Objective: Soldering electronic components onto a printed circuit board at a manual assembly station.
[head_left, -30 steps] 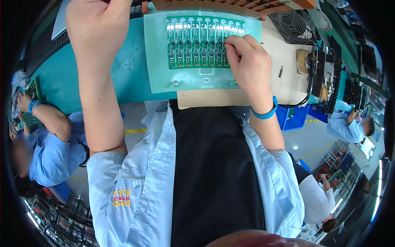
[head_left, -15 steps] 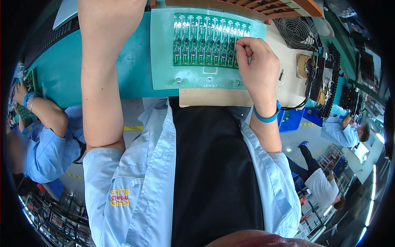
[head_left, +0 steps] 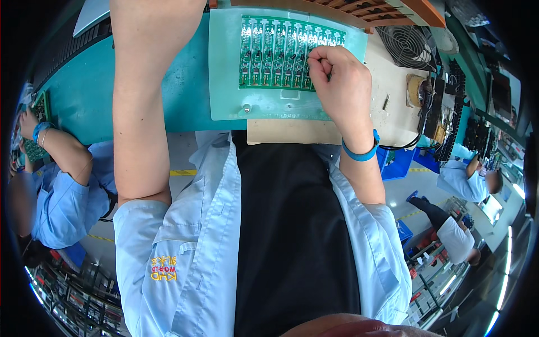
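Right hand (head_left: 343, 84) at the board (head_left: 269, 53), near its right edge.
Fingers (head_left: 319, 51) pinched narrow, contents hidden; left hand (head_left: 160, 22) cut off, cannot tell.

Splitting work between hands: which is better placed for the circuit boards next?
Right, probably: right hand is pinched over the circuit boards; left hand is mostly cut off at the picture's top, left of them.

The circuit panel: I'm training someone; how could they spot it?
From the teal surface at left, look right to the pale green plate. On it, by the right hand, is the circuit panel; unlike the plate, it shows narrow component strips.
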The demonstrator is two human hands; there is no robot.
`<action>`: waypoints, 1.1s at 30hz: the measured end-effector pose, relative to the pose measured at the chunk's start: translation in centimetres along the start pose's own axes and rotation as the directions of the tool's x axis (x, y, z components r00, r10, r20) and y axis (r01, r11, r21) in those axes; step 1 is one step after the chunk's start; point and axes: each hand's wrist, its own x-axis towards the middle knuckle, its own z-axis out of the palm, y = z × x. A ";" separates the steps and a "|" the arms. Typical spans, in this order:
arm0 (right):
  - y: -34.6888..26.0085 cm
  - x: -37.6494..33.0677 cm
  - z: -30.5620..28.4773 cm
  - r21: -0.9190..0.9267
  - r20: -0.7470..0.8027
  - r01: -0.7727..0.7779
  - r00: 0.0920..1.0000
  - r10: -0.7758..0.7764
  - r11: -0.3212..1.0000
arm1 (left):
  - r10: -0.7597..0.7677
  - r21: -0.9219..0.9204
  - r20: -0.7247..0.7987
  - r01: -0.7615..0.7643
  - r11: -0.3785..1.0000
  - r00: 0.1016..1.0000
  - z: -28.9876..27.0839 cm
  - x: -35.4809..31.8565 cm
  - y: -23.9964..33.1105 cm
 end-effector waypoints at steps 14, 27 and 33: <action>-1.4 0.8 1.3 -0.017 -0.007 0.074 0.997 -0.074 0.997 | -0.123 0.255 0.026 0.113 0.960 0.992 -0.5 -0.2 2.5; -0.8 0.5 1.5 0.029 -0.040 0.126 0.991 -0.125 0.992 | -0.230 0.519 0.034 0.180 0.836 0.973 -0.7 -0.4 3.3; -1.2 0.4 0.9 0.107 -0.069 0.071 0.996 -0.064 0.992 | -0.276 0.623 0.026 0.200 0.757 0.961 -0.6 -0.3 3.3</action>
